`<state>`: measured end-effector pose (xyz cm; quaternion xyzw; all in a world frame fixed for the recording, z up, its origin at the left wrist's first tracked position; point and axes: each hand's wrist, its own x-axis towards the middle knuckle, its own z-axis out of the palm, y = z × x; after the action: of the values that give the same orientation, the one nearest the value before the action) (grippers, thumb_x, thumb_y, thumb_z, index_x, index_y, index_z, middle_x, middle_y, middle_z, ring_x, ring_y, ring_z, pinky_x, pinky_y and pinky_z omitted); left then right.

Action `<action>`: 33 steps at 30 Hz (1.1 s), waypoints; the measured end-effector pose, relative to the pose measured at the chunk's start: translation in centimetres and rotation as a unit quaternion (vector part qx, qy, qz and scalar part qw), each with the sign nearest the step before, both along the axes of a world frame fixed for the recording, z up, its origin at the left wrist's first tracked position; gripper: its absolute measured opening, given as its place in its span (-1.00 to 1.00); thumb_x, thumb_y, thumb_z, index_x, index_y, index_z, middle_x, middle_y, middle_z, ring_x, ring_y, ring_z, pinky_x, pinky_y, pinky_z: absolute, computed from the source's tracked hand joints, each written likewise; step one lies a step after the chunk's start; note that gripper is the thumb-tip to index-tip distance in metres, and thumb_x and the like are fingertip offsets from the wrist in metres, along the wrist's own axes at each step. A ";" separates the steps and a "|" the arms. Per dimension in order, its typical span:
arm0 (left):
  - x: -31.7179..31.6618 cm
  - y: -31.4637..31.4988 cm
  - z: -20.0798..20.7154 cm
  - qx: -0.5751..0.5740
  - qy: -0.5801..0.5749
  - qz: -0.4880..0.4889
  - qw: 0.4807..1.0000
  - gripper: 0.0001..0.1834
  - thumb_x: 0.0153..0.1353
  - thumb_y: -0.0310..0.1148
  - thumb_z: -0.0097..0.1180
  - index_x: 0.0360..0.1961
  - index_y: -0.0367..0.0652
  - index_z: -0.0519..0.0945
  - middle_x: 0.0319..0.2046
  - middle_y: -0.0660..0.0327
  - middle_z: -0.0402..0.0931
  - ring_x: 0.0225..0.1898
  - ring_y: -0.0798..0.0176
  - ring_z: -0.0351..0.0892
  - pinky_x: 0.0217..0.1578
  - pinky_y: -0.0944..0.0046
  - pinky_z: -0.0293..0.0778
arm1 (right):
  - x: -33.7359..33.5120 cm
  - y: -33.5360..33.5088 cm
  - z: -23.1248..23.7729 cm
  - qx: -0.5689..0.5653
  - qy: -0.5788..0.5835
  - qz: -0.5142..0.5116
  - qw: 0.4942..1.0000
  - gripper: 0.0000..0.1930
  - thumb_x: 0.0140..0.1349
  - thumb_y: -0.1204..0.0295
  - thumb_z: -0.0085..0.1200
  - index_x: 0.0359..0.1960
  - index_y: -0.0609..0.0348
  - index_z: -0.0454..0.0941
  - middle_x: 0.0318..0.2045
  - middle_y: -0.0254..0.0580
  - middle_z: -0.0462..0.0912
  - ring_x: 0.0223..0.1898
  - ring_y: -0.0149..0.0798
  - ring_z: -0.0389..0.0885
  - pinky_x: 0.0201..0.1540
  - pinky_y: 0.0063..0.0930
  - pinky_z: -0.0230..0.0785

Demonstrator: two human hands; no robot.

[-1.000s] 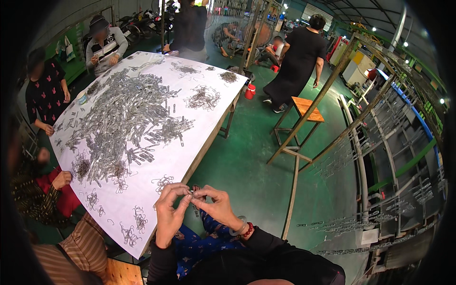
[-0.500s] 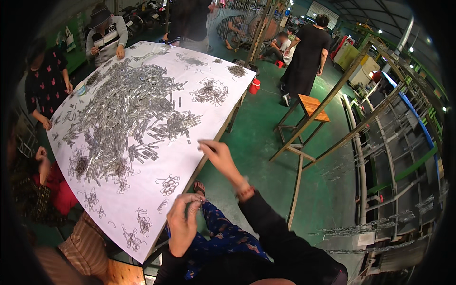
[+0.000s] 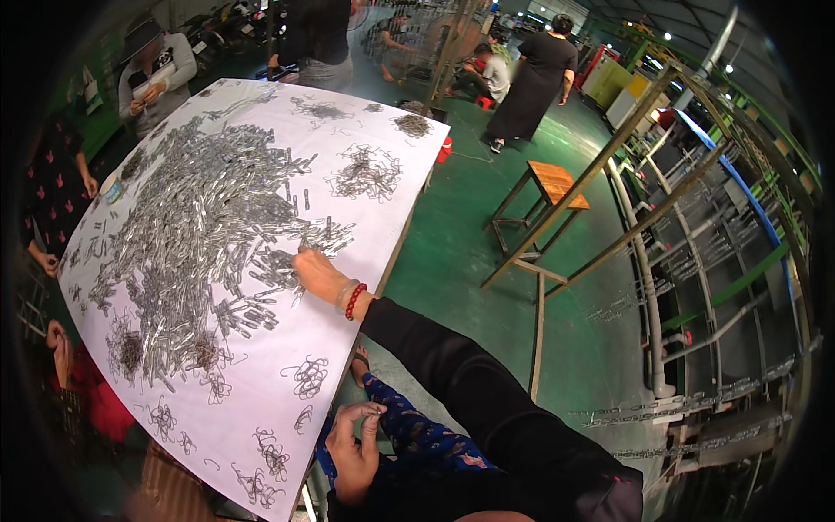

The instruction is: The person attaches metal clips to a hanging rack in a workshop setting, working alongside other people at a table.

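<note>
My right hand (image 3: 320, 277) reaches over the white table to the right edge of a large pile of small, flat, elongated metal pieces (image 3: 204, 196). Its fingers are closed down at the pieces; whatever they pinch is hidden. A red bead bracelet (image 3: 355, 301) and a pale bangle circle that wrist. Above my lap, beside the table's near edge, my left hand (image 3: 355, 448) is closed with thumb and fingertips together. Something too small to name may be between them. Bent wire hooks (image 3: 308, 377) lie in a loose cluster on the table between my two hands.
More wire hook heaps (image 3: 364, 171) dot the white tabletop (image 3: 261, 344). Co-workers stand or sit along its left and far sides. A wooden stool (image 3: 557, 184) and a metal frame (image 3: 591, 177) stand to the right on the green floor. A cup (image 3: 110, 189) sits at the left edge.
My right hand has moved left from the table's edge to the metal pile. My left hand stays pinched over my lap. The view has shifted slightly, and a far co-worker's hands have come together.
</note>
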<state>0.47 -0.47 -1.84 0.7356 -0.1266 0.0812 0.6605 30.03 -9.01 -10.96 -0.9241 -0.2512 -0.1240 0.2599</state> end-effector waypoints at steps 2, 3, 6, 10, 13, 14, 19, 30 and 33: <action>-0.1 -0.1 0.4 -0.002 -0.006 -0.001 1.000 -0.96 0.18 -0.63 -0.02 -0.34 -0.32 0.43 -0.41 0.06 0.55 -0.34 0.23 0.56 -0.28 0.33 0.45 | 0.3 -0.1 0.6 0.060 -0.024 -0.009 0.998 -0.87 -0.17 0.70 0.06 -0.51 0.52 0.55 -0.49 0.30 0.52 -0.40 0.14 0.59 -0.33 -0.19 0.47; -0.3 -0.3 0.6 -0.006 -0.005 -0.003 1.000 -0.97 0.17 -0.62 0.00 -0.35 -0.32 0.44 -0.40 0.06 0.55 -0.34 0.20 0.56 -0.28 0.32 0.45 | -0.1 -0.6 0.7 0.142 0.017 -0.020 0.990 -0.86 -0.16 0.67 0.10 -0.49 0.51 0.55 -0.51 0.26 0.54 -0.43 0.09 0.60 -0.36 -0.23 0.46; -0.8 -0.1 1.1 -0.014 -0.005 0.006 1.000 -0.96 0.17 -0.61 0.01 -0.34 -0.31 0.44 -0.37 0.07 0.54 -0.31 0.21 0.53 -0.26 0.33 0.42 | -3.5 -0.2 5.6 0.320 0.206 -0.023 0.924 -0.84 0.00 0.52 0.22 -0.38 0.36 0.61 -0.57 -0.13 0.63 -0.53 -0.40 0.56 -0.49 -0.54 0.38; -1.5 -0.8 0.9 -0.061 0.033 0.000 0.998 -0.97 0.22 -0.61 -0.04 -0.31 -0.31 0.41 -0.34 0.12 0.50 -0.28 0.35 0.46 -0.20 0.41 0.36 | -12.0 -2.6 9.3 0.417 0.278 0.031 0.865 -0.82 0.04 0.50 0.22 -0.33 0.35 0.61 -0.55 -0.25 0.62 -0.53 -0.51 0.52 -0.50 -0.59 0.36; -1.7 -1.1 2.0 -0.093 0.047 0.016 0.994 -0.95 0.28 -0.53 -0.06 -0.28 -0.30 0.40 -0.35 0.18 0.48 -0.30 0.42 0.41 -0.22 0.46 0.32 | -18.3 -4.5 10.7 0.445 0.282 0.064 0.848 -0.79 0.07 0.48 0.21 -0.28 0.37 0.60 -0.53 -0.26 0.63 -0.52 -0.51 0.53 -0.51 -0.59 0.37; -1.6 -1.2 2.2 -0.093 0.053 0.018 0.994 -0.95 0.27 -0.53 -0.06 -0.28 -0.30 0.40 -0.36 0.19 0.48 -0.31 0.44 0.40 -0.22 0.46 0.32 | -20.3 -5.2 11.0 0.459 0.264 0.061 0.846 -0.79 0.09 0.48 0.20 -0.27 0.37 0.60 -0.52 -0.26 0.63 -0.52 -0.52 0.54 -0.53 -0.60 0.36; -1.7 -0.9 3.1 -0.046 0.026 0.049 0.997 -0.93 0.25 -0.56 -0.04 -0.29 -0.37 0.42 -0.37 0.12 0.51 -0.29 0.34 0.51 -0.24 0.39 0.41 | -27.0 -6.6 16.4 0.511 0.327 0.033 0.794 -0.77 0.13 0.49 0.17 -0.22 0.39 0.58 -0.51 -0.23 0.63 -0.54 -0.53 0.56 -0.72 -0.68 0.31; -2.2 -1.9 3.0 0.043 -0.005 0.080 0.996 -0.92 0.16 -0.54 0.08 -0.32 -0.32 0.49 -0.42 0.08 0.55 -0.37 0.20 0.56 -0.31 0.31 0.43 | -28.8 -7.3 15.3 0.593 0.262 0.035 0.761 -0.83 0.09 0.66 0.14 -0.26 0.45 0.54 -0.42 -0.19 0.59 -0.47 -0.45 0.57 -0.48 -0.65 0.45; -2.0 0.0 2.1 0.072 -0.026 0.102 0.992 -0.91 0.15 -0.54 0.09 -0.30 -0.30 0.51 -0.39 0.06 0.55 -0.34 0.16 0.57 -0.27 0.29 0.44 | -28.3 -5.4 15.1 0.539 0.192 0.052 0.819 -0.82 0.05 0.67 0.17 -0.27 0.39 0.57 -0.36 -0.24 0.61 -0.36 -0.49 0.56 -0.33 -0.67 0.44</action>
<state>-1.49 -0.47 0.22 0.7878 -0.0740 0.1581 0.5907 1.73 -14.40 4.10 -0.6271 -0.1373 -0.0460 0.7654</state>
